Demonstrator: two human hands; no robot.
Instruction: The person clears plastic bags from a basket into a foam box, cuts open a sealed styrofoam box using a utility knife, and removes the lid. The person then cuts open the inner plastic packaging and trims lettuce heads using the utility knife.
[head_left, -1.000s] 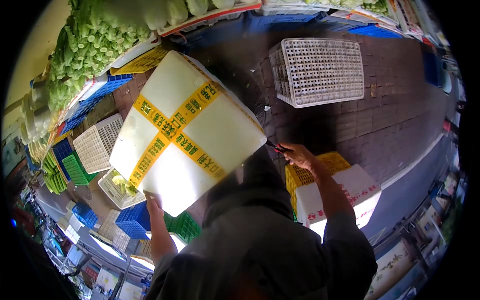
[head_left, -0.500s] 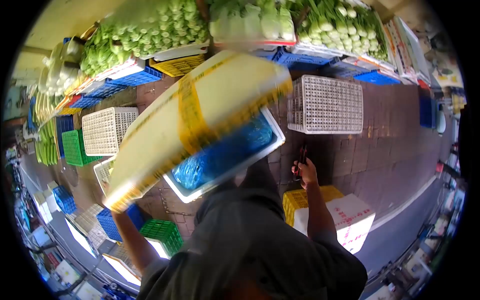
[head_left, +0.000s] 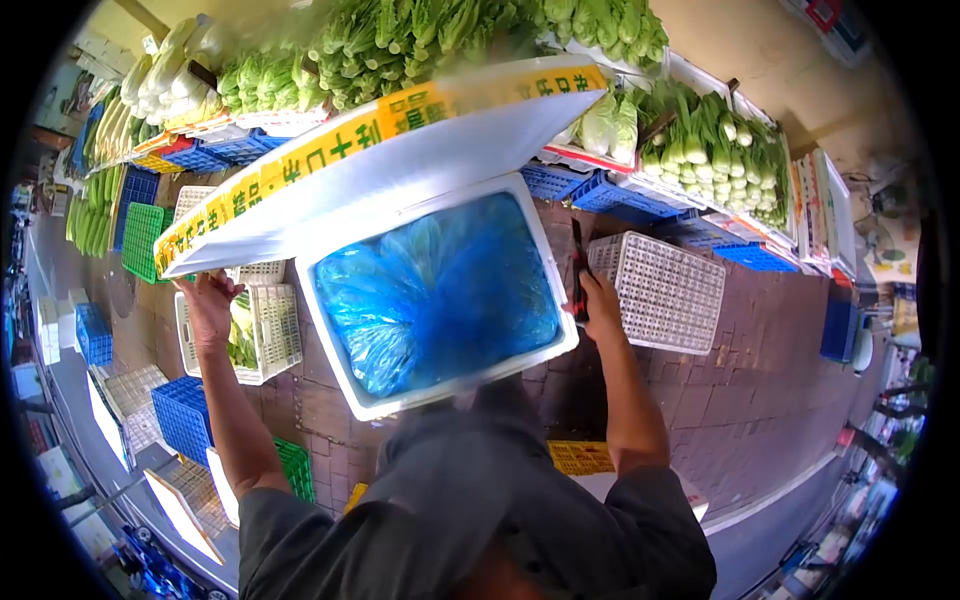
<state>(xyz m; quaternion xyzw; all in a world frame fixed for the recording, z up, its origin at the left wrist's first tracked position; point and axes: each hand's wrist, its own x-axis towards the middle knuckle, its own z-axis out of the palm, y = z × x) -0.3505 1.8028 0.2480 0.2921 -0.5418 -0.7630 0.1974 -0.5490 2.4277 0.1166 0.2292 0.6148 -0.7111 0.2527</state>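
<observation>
The white foam box (head_left: 545, 258) stands open in the middle, and inside it a blue plastic bag (head_left: 440, 290) covers almost all the interior. The lid (head_left: 395, 165) is raised along the box's far side and tilted, its pale underside facing the opening; whether it touches the rim, I cannot tell. The left hand (head_left: 210, 302), left of the box, is closed on the lid's near corner, probably because this edge hold lets the lid lean away from the opening. The right hand (head_left: 598, 305), just beside the box's right rim, is clamped around a dark tool (head_left: 577, 250), pointed forward, perhaps to keep it off the bag. Left of the box, a white crate (head_left: 284, 335) contains leafy vegetables (head_left: 241, 335); right of it stands a perforated crate (head_left: 670, 295).
</observation>
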